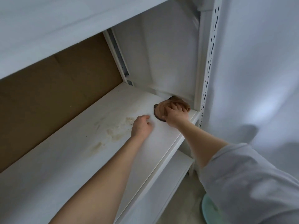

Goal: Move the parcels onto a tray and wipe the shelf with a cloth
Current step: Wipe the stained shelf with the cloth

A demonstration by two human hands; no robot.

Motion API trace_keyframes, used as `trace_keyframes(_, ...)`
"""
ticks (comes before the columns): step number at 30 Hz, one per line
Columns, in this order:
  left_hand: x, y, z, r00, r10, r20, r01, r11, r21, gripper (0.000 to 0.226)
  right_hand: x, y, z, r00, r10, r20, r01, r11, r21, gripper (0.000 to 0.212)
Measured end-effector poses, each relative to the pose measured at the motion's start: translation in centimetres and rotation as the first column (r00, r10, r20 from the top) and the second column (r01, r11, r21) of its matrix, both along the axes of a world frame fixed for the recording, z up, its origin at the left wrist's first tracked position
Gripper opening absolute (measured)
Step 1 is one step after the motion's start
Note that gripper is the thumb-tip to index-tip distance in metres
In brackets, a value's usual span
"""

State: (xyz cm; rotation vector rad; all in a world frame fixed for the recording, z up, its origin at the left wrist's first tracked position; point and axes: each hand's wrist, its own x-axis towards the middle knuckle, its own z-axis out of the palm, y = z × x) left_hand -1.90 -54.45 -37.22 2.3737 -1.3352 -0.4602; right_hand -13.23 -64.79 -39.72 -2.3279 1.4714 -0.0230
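Cloth [168, 106] lies bunched at the right end of the shelf [77, 160], where our right hand [176, 116] grips it. Our left hand [141, 127] rests there loosely curled, holding nothing, beside stains [115, 134].

i see a white shelf [64, 159] with brownish stains [116, 133] smeared near its middle. a brown cloth [163, 109] lies bunched at its right end, gripped under my right hand [175, 115]; my left hand [141, 126] rests on the board just beside it.
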Motion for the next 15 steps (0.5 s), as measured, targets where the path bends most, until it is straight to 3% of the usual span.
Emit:
trace_keyframes(7,-2.0,1.2,0.6,0.999,-0.009,-0.037,0.009,1.0,-0.015,0.044,-3.8,1.8,0.6,0.998,-0.059,-0.007,0.059,0.998,-0.003,0.05)
trace_keyframes(15,-2.7,6.4,1.6,0.992,0.115,-0.053,-0.116,0.993,-0.032,0.042,-4.5,8.8,1.9,0.971,0.239,-0.017,-0.239,0.971,0.015,0.038)
